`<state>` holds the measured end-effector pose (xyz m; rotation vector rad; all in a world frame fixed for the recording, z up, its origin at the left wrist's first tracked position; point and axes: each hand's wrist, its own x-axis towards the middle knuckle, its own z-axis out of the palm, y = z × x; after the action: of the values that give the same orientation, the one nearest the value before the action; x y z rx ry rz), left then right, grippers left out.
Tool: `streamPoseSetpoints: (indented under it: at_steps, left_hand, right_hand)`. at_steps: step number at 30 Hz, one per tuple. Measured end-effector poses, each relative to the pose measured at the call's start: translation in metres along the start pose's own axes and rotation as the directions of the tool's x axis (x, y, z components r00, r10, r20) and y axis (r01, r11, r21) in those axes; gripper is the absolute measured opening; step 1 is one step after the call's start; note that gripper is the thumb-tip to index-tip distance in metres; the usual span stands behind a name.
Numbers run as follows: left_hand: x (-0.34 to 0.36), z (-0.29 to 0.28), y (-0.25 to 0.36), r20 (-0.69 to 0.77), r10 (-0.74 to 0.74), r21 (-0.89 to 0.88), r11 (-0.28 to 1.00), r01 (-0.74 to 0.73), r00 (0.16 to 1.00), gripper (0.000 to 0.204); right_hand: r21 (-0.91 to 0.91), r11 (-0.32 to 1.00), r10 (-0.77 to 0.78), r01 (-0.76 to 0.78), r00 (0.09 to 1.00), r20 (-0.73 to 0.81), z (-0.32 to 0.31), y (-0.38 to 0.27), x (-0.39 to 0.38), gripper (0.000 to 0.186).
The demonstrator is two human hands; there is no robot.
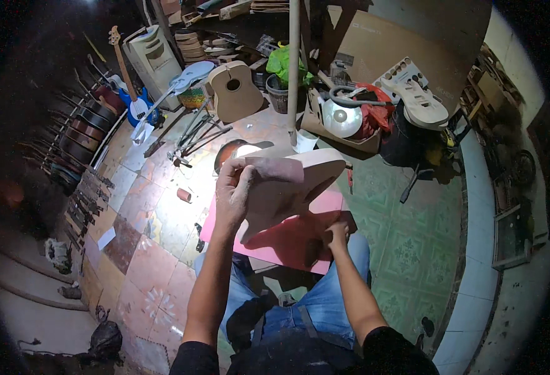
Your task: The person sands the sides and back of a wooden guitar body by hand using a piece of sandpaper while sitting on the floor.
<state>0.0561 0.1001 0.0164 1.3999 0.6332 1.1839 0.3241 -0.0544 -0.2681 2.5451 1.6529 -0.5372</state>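
Pale bare wood makes up the electric guitar body, held tilted at the centre of the frame above a pink board. The left hand has its grip pinching a reddish-brown sandpaper sheet, thumb on the near face and fingers curled at the left end, with the sheet lying along the body's upper part. The right hand is lower right of centre, its fingers bent in shadow; I cannot tell whether they close on the wood.

As far as this view allows a judgement, the outline is cut and a dark recess is made, so the rough shaping looks done. The surface work seems in hand; how smooth the wood is cannot be read. Paint, neck, strings and hardware are all absent from it, unlike the blue electric guitar at upper left. Another bare guitar body lies at upper right, likewise unpainted.
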Motion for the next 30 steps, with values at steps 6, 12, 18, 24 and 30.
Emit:
streamPoseSetpoints:
  at_steps: [6, 12, 18, 24, 30]
  left_hand:
    - [-0.004, -0.006, -0.01, -0.052, -0.021, -0.065, 0.998, 0.018, 0.998, 0.019]
    - [-0.016, -0.013, 0.001, -0.071, 0.031, -0.05, 0.998, -0.035, 0.997, 0.018]
    - [-0.009, -0.007, 0.004, -0.019, -0.024, -0.15, 0.988, 0.021, 1.0, 0.015]
    - [0.019, 0.001, 0.03, -0.004, -0.014, -0.307, 0.951, 0.012, 1.0, 0.017]
    - [0.068, 0.033, 0.03, 0.117, 0.015, -0.532, 0.845, 0.05, 0.993, 0.021]
  right_hand:
    - [0.309, 0.931, 0.286, -0.196, 0.916, -0.281, 0.06, -0.015, -0.009, 0.05]
    - [0.959, -0.076, 0.73, 0.272, 0.671, -0.132, -0.091, -0.052, -0.015, 0.05]
    - [0.733, -0.018, 0.462, 0.68, 0.655, -0.598, -0.296, -0.111, -0.052, 0.03]
    - [0.741, -0.061, 0.092, 0.669, 0.743, -0.663, -0.292, -0.136, 0.021, 0.041]
    - [0.75, -0.082, -0.087, 0.656, 0.745, -0.661, -0.292, -0.127, 0.035, 0.051]
